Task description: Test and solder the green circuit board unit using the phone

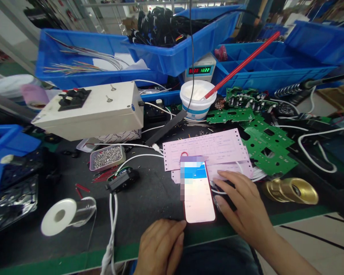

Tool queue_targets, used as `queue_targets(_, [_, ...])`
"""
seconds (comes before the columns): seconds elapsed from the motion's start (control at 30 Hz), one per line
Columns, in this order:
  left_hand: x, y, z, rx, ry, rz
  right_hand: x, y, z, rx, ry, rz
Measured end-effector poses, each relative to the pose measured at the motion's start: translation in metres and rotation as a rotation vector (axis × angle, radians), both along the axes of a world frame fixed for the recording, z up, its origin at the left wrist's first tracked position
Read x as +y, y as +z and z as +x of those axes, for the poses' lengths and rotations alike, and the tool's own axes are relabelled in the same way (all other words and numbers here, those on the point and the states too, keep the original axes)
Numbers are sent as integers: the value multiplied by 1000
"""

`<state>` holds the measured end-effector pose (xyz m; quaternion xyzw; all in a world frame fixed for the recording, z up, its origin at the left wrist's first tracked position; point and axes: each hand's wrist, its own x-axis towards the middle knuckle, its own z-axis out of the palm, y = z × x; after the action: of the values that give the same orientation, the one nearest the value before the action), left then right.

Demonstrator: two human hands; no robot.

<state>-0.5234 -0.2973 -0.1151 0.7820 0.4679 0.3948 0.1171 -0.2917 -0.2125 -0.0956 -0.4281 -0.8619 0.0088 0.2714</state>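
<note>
While the phone (199, 194) glows, hands (161, 244) (245, 204) flank it.

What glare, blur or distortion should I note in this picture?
Head view: the phone screen washes out whitish toward its bottom, with pixelated blocks over its upper left; head view: the far background looks soft; head view: the left-edge blue bin seems stretched, probably wide-angle distortion.

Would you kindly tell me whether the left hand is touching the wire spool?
Apart. The head view shows the left hand and the spool with black mat and white cables plainly between them.
</note>
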Motion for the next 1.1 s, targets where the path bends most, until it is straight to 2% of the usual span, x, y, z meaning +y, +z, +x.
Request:
queue_targets(0.37, [0, 9, 3, -34, 19, -2, 5, -1, -29, -153, 91, -93])
queue_targets(0.57, [-5, 6, 1, -37, 12, -17, 10, 1, -40, -168, 115, -79])
queue_targets(0.8, [-4, 3, 2, -21, 8, 10, 6, 2, -13, -22, 60, 15])
queue_targets(1.0, [-5, 6, 2, -21, 21, 6, -17, -2, 17, 54, 27, 32])
queue_targets(1.07, [-4, 6, 2, -17, 25, 12, -25, -2, 35, 129, -46, 84])
queue_targets(1.1, [-3, 6, 1, -13, 24, 16, -27, -2, 46, 173, -125, 135])
